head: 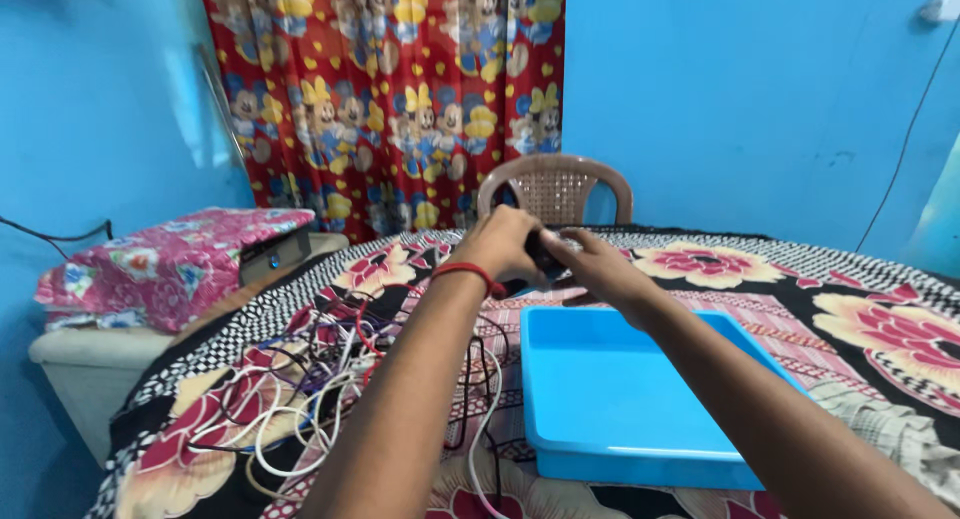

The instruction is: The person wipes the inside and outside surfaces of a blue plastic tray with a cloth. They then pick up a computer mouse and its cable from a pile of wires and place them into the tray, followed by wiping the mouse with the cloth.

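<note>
My left hand point(500, 241) and my right hand point(590, 264) meet above the far edge of a blue plastic tray point(620, 399). Both hands are closed around a small dark object point(545, 251) held between them; most of it is hidden by my fingers. A red thread band circles my left wrist. A tangle of white, black and red cables point(320, 379) lies on the table to the left of the tray, under my left forearm.
A flower-patterned cloth point(860, 309) covers the table. A brown plastic chair point(555, 189) stands at the far side before a red cartoon-print curtain point(390, 99). A pink-covered bundle point(170, 264) rests on a low stand at left.
</note>
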